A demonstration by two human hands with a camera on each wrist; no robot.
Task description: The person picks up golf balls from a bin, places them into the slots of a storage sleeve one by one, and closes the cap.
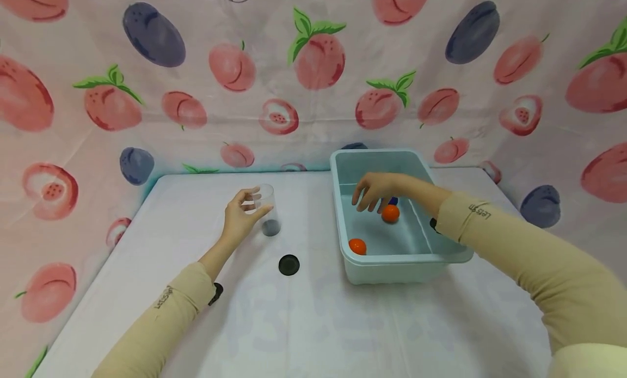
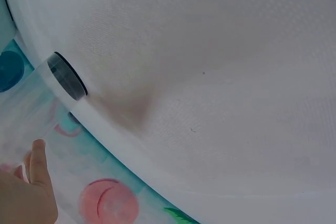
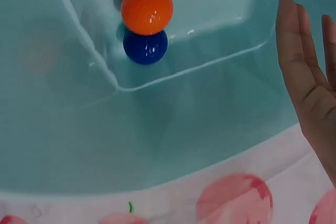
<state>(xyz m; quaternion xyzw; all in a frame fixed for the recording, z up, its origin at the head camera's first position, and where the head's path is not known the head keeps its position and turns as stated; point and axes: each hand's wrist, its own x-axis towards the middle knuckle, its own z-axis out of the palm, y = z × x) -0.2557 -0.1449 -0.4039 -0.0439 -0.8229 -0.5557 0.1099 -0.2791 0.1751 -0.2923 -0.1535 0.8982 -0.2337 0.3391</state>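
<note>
My left hand point(image 1: 239, 215) grips a clear plastic cylinder point(image 1: 271, 227) near its upper part, thumb on one side and fingers on the other. The cylinder has a dark bottom; whether it touches the table I cannot tell. Just in front of it, a round black lid point(image 1: 289, 264) lies flat on the table. My right hand point(image 1: 376, 189) hangs inside the pale blue tub point(image 1: 406, 258), fingers loosely bent and holding nothing. One orange ball point(image 1: 390, 213) lies against a blue ball point(image 3: 145, 47) below and beside that hand. Another orange ball point(image 1: 357, 247) sits at the tub's near left corner.
A white cloth point(image 1: 303, 323) covers the table. Behind and at the sides hangs a fruit-printed curtain point(image 1: 186, 78). The tub's raised walls stand around the right hand, with its back end close to the curtain.
</note>
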